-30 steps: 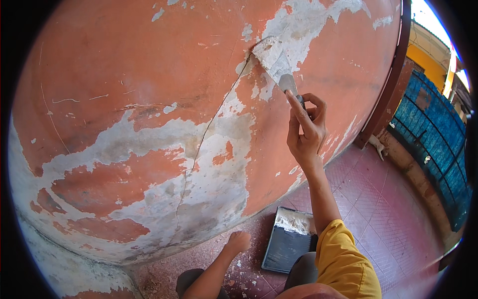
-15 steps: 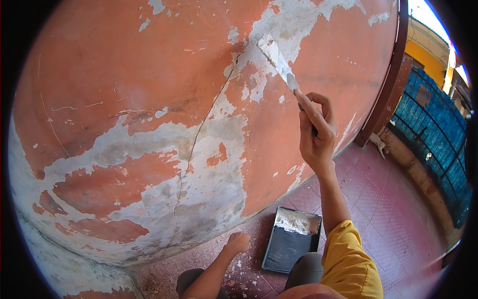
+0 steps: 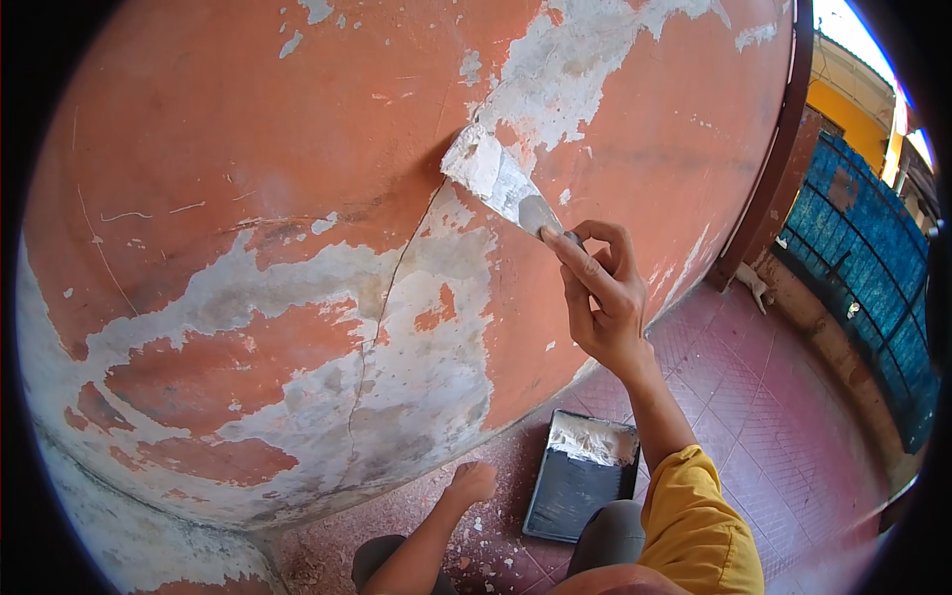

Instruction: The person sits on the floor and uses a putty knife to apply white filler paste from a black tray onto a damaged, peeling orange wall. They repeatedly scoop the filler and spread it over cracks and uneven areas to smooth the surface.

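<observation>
My right hand (image 3: 601,297) is raised and grips the handle of a putty knife (image 3: 499,178), index finger laid along it. Its wide blade, smeared with white filler, lies against the orange wall (image 3: 248,119) beside a long crack (image 3: 382,317) with grey-white patches around it. My left hand (image 3: 470,484) is down on the red tiled floor (image 3: 773,416) near the foot of the wall, fingers curled, holding nothing I can see. A yellow sleeve covers my right upper arm.
A dark paint tray (image 3: 583,474) with white filler at its far end lies on the floor by my knee. A brown door frame (image 3: 769,169) ends the wall at right. Beyond it stand a blue fence (image 3: 863,268) and a yellow building.
My right hand has swept the putty knife left and slightly down along the crack; the blade now lies flat and broad on the wall. The left hand stayed on the floor.
</observation>
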`<state>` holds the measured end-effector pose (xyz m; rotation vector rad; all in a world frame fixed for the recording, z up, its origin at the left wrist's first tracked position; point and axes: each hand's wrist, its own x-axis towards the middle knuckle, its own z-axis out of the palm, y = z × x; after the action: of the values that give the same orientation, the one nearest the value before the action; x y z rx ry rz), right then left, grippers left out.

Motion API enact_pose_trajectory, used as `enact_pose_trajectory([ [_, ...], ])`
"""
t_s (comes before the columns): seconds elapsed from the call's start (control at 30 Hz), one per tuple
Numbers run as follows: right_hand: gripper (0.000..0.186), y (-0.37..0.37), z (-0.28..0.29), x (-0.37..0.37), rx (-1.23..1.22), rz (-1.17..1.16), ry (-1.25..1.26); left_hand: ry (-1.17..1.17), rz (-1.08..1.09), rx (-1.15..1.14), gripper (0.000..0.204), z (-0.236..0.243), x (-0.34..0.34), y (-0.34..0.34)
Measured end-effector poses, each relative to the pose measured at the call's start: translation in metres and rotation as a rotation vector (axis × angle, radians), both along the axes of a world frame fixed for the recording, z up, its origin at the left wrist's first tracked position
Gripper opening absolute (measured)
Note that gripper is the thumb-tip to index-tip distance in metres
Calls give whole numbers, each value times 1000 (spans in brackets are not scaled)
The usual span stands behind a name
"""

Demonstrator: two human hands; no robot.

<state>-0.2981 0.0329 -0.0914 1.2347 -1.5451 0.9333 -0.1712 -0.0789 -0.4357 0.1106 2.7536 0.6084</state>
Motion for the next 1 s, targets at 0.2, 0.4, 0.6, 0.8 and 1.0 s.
enact_pose_trajectory([
  [0.2, 57, -4, 15, -15, -143, -67, 22, 13, -11, -9, 25, 4, 3, -1],
  [0.4, 60, -4, -2, -9, -63, -282, 104, 14, -12, -16, 25, 3, -1, -3],
  [0.6, 59, 5, 7, 9, -91, -335, 123, 22, -10, -11, 24, -5, 0, -3],
  [0.8, 61, 2, 12, 9, -6, -410, 118, 55, -18, 16, 24, 0, 1, -3],
  [1.0, 59, 9, 15, 9, -88, -390, 180, 32, -16, -3, 24, 1, 3, -3],
])
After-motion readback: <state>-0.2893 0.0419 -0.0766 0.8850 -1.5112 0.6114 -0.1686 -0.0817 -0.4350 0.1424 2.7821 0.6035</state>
